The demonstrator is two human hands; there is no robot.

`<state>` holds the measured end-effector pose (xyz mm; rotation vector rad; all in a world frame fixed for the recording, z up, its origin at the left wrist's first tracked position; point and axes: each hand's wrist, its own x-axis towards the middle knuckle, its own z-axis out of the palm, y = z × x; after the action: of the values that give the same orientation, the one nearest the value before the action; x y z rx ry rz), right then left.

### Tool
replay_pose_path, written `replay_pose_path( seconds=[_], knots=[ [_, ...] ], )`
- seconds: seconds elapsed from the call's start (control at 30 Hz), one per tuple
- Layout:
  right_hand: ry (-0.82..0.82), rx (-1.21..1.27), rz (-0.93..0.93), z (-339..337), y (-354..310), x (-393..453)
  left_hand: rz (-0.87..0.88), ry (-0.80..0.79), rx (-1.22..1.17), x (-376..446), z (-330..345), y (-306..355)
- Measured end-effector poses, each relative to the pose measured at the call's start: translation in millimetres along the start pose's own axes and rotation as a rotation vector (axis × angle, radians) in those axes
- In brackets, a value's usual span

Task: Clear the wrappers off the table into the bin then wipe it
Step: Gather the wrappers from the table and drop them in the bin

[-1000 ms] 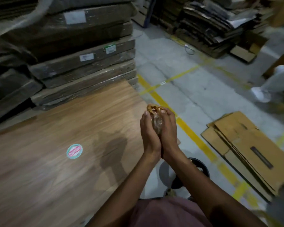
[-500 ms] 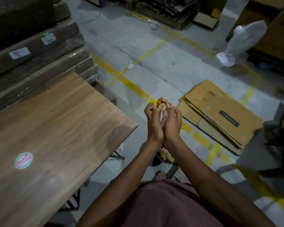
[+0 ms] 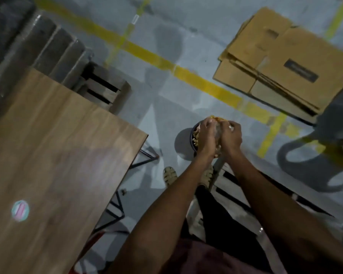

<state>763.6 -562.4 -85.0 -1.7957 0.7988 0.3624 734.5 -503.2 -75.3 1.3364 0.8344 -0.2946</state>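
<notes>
My left hand [image 3: 206, 136] and my right hand [image 3: 231, 136] are pressed together around a crumpled bundle of clear and yellow wrappers [image 3: 217, 128], which shows only between and above the fingers. Both hands hover directly over a small dark round bin [image 3: 193, 138] on the floor, with wrappers visible inside it. Most of the bin is hidden behind my hands. The wooden table [image 3: 53, 155] lies to the left, bare except for a round sticker [image 3: 20, 211].
Flattened cardboard boxes [image 3: 285, 62] lie on the floor at the upper right. Wrapped board stacks on a pallet [image 3: 53, 48] stand behind the table. Yellow floor lines [image 3: 206, 85] cross the concrete. My sandalled foot [image 3: 169, 175] stands by the table's metal legs [image 3: 145, 161].
The view has swung downward and away from the table. My two hands, still holding the wrappers, have moved from beside the table edge to above the bin.
</notes>
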Motion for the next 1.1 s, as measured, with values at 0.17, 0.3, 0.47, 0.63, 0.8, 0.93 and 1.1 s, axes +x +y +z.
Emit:
replay_pose_path(
  seconds=[0.17,0.3,0.47,0.63,0.8,0.93,1.1],
  knots=[
    [-0.001,0.025,0.020,24,53,91,-0.157,0.031,-0.005,82,27,-48],
    [-0.019,-0.025,0.016,53,112,172,-0.205,0.031,0.134,150,47,-106],
    [-0.080,-0.058,-0.063,85,195,257,-0.153,-0.029,0.422,232,59,-178],
    [-0.165,-0.184,-0.036,110,256,323,-0.054,-0.055,0.680,304,47,-233],
    [-0.310,-0.584,-0.025,118,296,355,-0.108,-0.147,0.858,346,33,-264],
    [-0.384,-0.773,-0.036,128,303,368,-0.139,-0.161,0.957,364,36,-276],
    [-0.251,-0.784,0.022,129,282,362,-0.128,-0.139,1.064,361,39,-260]
  ],
)
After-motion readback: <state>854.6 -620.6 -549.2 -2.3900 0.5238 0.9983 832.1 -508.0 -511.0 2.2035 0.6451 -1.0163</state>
